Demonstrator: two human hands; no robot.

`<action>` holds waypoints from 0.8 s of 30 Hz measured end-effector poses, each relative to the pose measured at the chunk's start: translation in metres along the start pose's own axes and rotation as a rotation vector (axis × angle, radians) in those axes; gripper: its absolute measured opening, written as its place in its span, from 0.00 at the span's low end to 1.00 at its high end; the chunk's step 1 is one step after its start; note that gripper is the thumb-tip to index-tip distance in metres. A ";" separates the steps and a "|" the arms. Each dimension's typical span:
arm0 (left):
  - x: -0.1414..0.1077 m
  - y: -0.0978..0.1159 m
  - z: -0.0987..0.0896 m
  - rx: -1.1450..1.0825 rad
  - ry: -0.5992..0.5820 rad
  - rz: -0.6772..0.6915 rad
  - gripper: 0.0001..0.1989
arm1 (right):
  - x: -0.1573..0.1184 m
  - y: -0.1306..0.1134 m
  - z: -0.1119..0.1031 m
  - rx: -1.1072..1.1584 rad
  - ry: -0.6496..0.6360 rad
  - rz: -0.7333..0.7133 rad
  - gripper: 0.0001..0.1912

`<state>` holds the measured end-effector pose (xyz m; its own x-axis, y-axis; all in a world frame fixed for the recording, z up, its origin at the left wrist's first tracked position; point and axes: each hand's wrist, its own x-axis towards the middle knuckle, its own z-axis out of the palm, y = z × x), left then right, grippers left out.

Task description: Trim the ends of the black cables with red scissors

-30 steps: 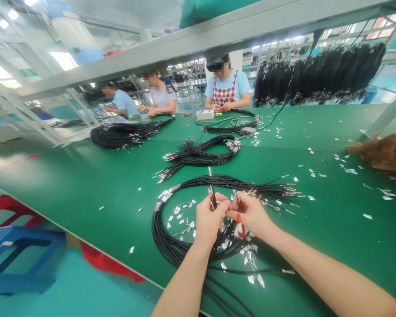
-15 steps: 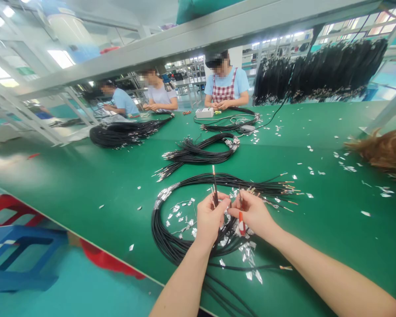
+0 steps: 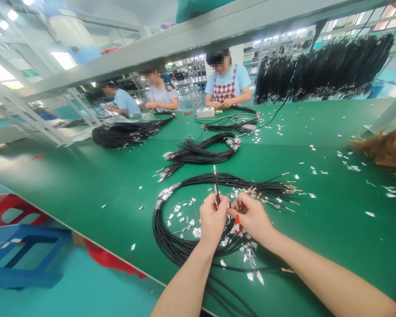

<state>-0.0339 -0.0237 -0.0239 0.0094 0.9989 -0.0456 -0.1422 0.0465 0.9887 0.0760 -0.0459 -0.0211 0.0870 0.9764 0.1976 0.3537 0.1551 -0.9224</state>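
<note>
My left hand [image 3: 213, 216] is closed on a black cable [image 3: 217, 187], whose stripped end points up above the fingers. Close beside it, my right hand [image 3: 251, 215] is closed on a red-handled tool [image 3: 238, 223], its upper part partly hidden by the fingers. The fingertips of both hands nearly meet. Beneath them a coiled bundle of black cables [image 3: 165, 244] lies on the green table, with stripped copper ends fanning out to the right. Scraps of silver foil [image 3: 249, 255] are scattered inside and around the coil.
Further coiled bundles [image 3: 204, 149] and a long black bundle [image 3: 125, 132] lie on the green table [image 3: 102, 176]. A white box [image 3: 205, 112] sits near a person in a checked apron [image 3: 225, 90]. Brown fibres [image 3: 389, 147] are at right; stools [image 3: 26, 255] stand lower left.
The red-handled tool and my right hand have shifted slightly, and the red handle is more tilted. My left hand still grips the cable. The view has moved a little.
</note>
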 end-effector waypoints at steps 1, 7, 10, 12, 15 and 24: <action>0.000 0.000 0.000 0.025 0.007 0.027 0.09 | 0.000 0.000 0.000 -0.001 -0.001 -0.003 0.13; -0.003 0.002 0.003 0.110 0.004 0.167 0.08 | 0.002 0.001 -0.002 0.031 0.006 0.021 0.12; -0.004 0.001 0.003 0.044 -0.036 0.103 0.08 | 0.003 0.000 -0.002 0.114 0.019 0.072 0.13; -0.003 -0.001 0.003 -0.017 -0.071 0.051 0.08 | 0.004 0.001 -0.001 0.158 0.020 0.096 0.14; -0.002 -0.001 0.002 -0.079 -0.124 0.003 0.08 | 0.003 0.003 -0.001 0.170 0.021 0.095 0.15; -0.003 -0.001 0.000 -0.090 -0.191 0.034 0.06 | 0.006 0.009 -0.004 0.333 0.019 0.179 0.18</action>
<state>-0.0340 -0.0264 -0.0247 0.1897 0.9816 0.0236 -0.2330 0.0216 0.9722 0.0831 -0.0391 -0.0266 0.1389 0.9900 0.0265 0.0098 0.0254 -0.9996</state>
